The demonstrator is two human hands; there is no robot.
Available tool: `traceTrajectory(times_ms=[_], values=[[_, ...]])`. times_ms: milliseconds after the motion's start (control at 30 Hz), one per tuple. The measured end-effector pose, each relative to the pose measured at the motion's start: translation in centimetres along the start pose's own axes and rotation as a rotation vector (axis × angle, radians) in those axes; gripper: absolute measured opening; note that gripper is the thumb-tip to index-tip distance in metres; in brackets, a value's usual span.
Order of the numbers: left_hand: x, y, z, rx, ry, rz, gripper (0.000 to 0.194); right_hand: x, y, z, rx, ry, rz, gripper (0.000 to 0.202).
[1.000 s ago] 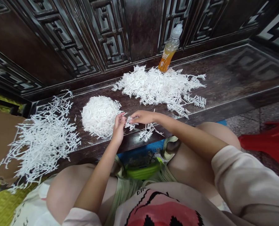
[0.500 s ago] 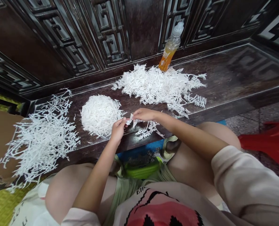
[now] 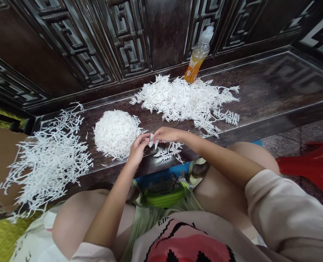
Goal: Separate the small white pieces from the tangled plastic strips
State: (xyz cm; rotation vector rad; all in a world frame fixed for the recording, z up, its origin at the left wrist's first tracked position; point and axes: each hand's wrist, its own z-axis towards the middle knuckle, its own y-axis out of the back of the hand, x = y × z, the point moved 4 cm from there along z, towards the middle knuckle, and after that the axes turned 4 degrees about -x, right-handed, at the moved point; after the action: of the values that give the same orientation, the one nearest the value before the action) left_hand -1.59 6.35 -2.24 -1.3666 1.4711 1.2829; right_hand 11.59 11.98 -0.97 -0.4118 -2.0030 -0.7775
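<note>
My left hand [image 3: 138, 147] and my right hand [image 3: 166, 134] meet above the bench's front edge, fingers pinched on a small white branched plastic sprig [image 3: 151, 139] between them. Just right of and below my right hand lies a white plastic branch [image 3: 170, 152] with side twigs, partly over the edge. A rounded heap of small white pieces [image 3: 117, 134] sits left of my left hand. Behind my right hand spreads a wide pile of white branched sprigs [image 3: 180, 96]. Long bare white stems [image 3: 52, 156] lie in a tangle at the far left.
An orange drink bottle [image 3: 196, 58] stands at the back of the dark wooden bench [image 3: 262, 87], against its carved backrest [image 3: 164, 32]. A cardboard piece [image 3: 4, 156] lies at the left, under the stems. On the right is a red plastic stool [image 3: 308, 160]; something bright green [image 3: 164, 196] sits below between the legs.
The fingers of my left hand have risen slightly around the sprig. The loose branch by my right hand has shifted a little to the left.
</note>
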Motion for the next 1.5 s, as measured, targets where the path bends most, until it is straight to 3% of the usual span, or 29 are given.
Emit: traceTrajectory(times_ms=[100, 200, 333, 467, 633, 900, 1267, 1500], values=[[-0.6, -0.3, -0.4, 0.099, -0.032, 0.029, 0.032, 0.1, -0.2, 0.0, 0.04, 0.067, -0.168, 0.03], [-0.2, -0.5, -0.7, 0.172, 0.052, 0.051, 0.038, 0.7, -0.6, -0.4, 0.067, 0.144, -0.381, 0.033], [0.4, -1.0, -1.1, 0.244, 0.174, 0.069, 0.028, 1.8, -1.4, -1.3, -0.003, 0.24, -0.717, 0.028], [0.7, -1.5, -1.1, 0.21, 0.171, -0.004, 0.034, 2.6, -1.8, -2.2, -0.108, 0.309, -0.887, 0.024], [1.1, -1.6, -0.8, 0.133, 0.052, -0.021, 0.033, 2.3, -1.5, -2.3, -0.116, 0.292, -0.842, 0.033], [-0.1, -0.7, -0.9, -0.038, -0.135, 0.298, 0.033, 2.2, -1.8, -1.7, -0.047, 0.229, -0.75, 0.033], [-0.9, -0.3, -1.0, -0.19, -0.082, 0.06, 0.029, 3.6, -1.1, -2.0, -0.051, 0.33, -0.578, 0.03], [-2.0, -0.3, -1.7, -0.29, -0.139, -0.011, 0.029, 4.5, -0.8, -2.7, -0.052, 0.408, -0.539, 0.025]])
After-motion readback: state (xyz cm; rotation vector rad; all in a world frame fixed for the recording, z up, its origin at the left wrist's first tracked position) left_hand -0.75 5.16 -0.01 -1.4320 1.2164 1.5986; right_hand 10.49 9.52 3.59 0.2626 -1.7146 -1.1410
